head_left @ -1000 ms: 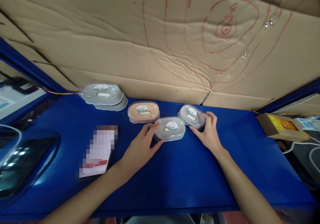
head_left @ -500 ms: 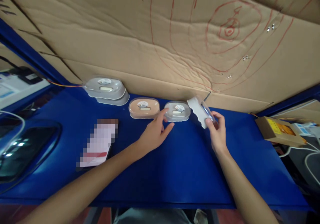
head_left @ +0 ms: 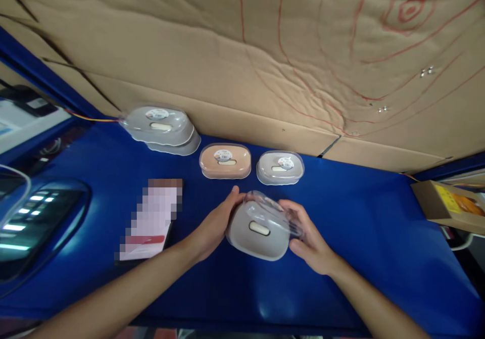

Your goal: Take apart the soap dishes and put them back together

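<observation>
Near the middle of the table I hold a grey oval box (head_left: 258, 243) under a clear plastic cover, with a pale oblong patch on its face. My left hand (head_left: 215, 228) grips its left side, thumb up and some fingers hidden behind it. On the right side, my right hand (head_left: 312, 240) holds the box by its clear cover, fingers above and thumb below. Behind it stand a peach oval box (head_left: 238, 168) and another grey box (head_left: 271, 162), each with a round label. Two more grey boxes (head_left: 170, 127) are stacked at the back left.
A phone (head_left: 151, 215) with a blurred screen lies left on the blue table (head_left: 359, 278). A dark glossy device (head_left: 34, 228) with cables is at far left. Cardboard (head_left: 170, 51) marked with red lines walls the back. An open carton (head_left: 450, 202) stands at far right.
The box in my right hand has come left and nearer, turning its face up. My left hand has left the grey box at the back and now grips this one. The view has shifted.
</observation>
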Action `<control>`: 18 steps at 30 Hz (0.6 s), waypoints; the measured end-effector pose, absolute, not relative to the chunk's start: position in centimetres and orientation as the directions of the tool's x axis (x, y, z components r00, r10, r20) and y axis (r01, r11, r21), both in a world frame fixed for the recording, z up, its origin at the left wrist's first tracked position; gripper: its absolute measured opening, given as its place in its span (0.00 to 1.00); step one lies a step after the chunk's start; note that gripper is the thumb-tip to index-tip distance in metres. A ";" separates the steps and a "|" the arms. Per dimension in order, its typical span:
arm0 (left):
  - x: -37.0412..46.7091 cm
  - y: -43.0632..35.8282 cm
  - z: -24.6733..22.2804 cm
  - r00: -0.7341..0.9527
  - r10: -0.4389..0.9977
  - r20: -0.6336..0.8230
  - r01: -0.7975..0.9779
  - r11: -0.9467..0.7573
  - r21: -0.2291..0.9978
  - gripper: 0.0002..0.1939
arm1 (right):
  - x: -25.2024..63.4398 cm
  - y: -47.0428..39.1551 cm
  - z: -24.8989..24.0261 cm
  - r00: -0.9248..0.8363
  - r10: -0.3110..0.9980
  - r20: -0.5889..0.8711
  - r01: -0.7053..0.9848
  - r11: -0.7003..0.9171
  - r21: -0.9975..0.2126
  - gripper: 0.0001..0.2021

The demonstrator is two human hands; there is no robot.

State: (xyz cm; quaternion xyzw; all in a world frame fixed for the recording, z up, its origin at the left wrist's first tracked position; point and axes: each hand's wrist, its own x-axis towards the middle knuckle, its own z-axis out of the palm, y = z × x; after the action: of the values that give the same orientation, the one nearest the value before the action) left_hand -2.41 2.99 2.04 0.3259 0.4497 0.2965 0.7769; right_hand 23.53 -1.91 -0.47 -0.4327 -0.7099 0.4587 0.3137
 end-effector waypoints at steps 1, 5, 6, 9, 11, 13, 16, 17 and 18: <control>-2.5 2.9 2.1 0.401 0.747 -0.530 -0.148 0.624 0.767 0.33 | 24.0 -1.6 -0.4 -0.404 0.914 0.040 0.331 0.187 -0.925 0.37; -3.3 2.7 2.5 0.376 0.694 -0.614 -0.036 0.673 0.739 0.29 | 25.7 -0.3 0.1 -0.352 0.930 0.106 0.570 0.303 -0.764 0.35; -3.5 2.6 2.7 0.394 0.678 -0.621 -0.004 0.677 0.736 0.29 | 26.0 0.1 0.2 -0.361 0.926 0.115 0.622 0.330 -0.710 0.35; -4.0 2.2 3.5 0.523 0.584 -0.621 0.094 0.685 0.723 0.26 | 26.6 0.9 0.0 -0.388 0.915 0.110 0.733 0.379 -0.565 0.37; -4.1 1.8 4.0 0.633 0.482 -0.605 0.150 0.690 0.708 0.23 | 26.8 1.1 -0.2 -0.382 0.917 0.114 0.789 0.388 -0.476 0.36; -4.1 1.6 4.3 0.699 0.409 -0.587 0.181 0.693 0.698 0.22 | 26.7 1.1 -0.2 -0.354 0.926 0.133 0.831 0.377 -0.409 0.34; -4.0 1.5 4.1 0.700 0.425 -0.573 0.134 0.711 0.691 0.21 | 26.4 0.3 0.6 -0.320 0.926 0.199 0.839 0.374 -0.396 0.31; -4.0 1.6 4.0 0.688 0.448 -0.571 0.100 0.721 0.686 0.22 | 26.2 -0.2 1.1 -0.342 0.917 0.204 0.815 0.398 -0.421 0.31; -4.0 1.7 3.8 0.674 0.473 -0.567 0.060 0.730 0.681 0.22 | 25.9 -0.7 1.5 -0.390 0.901 0.191 0.778 0.433 -0.456 0.32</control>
State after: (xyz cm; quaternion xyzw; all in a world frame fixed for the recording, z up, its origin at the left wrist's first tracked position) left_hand -3.99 1.67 3.79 0.3463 0.3847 0.1221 0.8469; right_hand 25.85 -0.74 1.48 -0.5113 -0.8205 0.1478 0.2084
